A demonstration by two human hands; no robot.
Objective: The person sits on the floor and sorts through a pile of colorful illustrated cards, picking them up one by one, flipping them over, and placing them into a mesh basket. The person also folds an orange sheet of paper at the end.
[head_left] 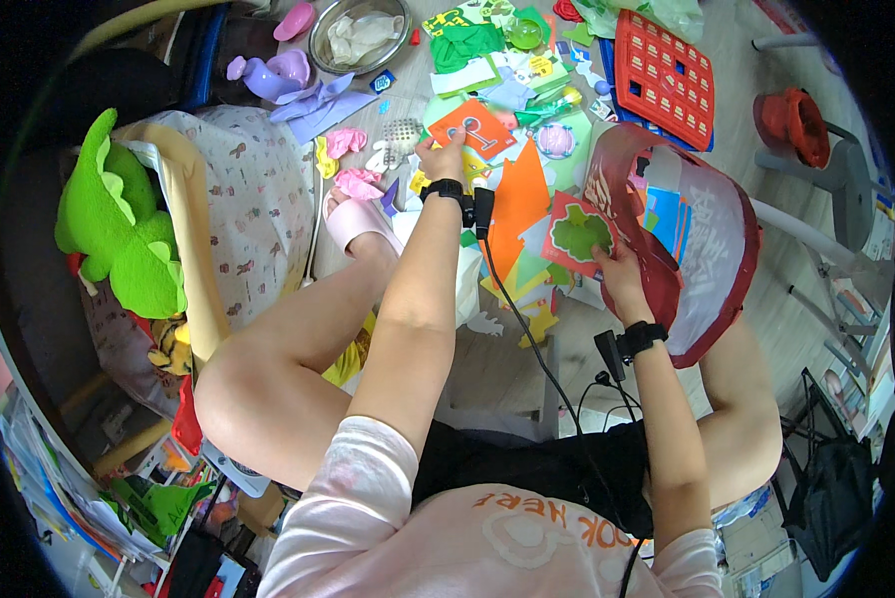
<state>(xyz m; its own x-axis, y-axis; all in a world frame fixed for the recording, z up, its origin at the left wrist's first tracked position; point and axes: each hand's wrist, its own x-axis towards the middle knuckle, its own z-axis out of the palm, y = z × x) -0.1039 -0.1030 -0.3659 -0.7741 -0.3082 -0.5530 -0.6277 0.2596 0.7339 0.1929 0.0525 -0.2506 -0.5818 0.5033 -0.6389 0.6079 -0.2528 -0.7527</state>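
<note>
My left hand (441, 158) pinches the lower left edge of an orange card (485, 128) with a picture of a round-topped stand. The card is held above a heap of coloured paper. In my right hand (622, 281) is a red card (559, 258) bearing a green, white-edged shape, gripped at its lower right corner. Just right of that hand, a translucent bag with a dark red rim (746, 250) gapes by my right leg. Blue cards (664, 213) show inside it. Below the left hand lies a large piece of orange paper (520, 198).
A steel bowl (320, 37) and purple plastic toy (272, 78) stand at the far left. A red game board (666, 82) lies at the far right. A green plush toy (130, 232) fills the fabric-lined bin at left. Black cables (526, 329) run from both wrists.
</note>
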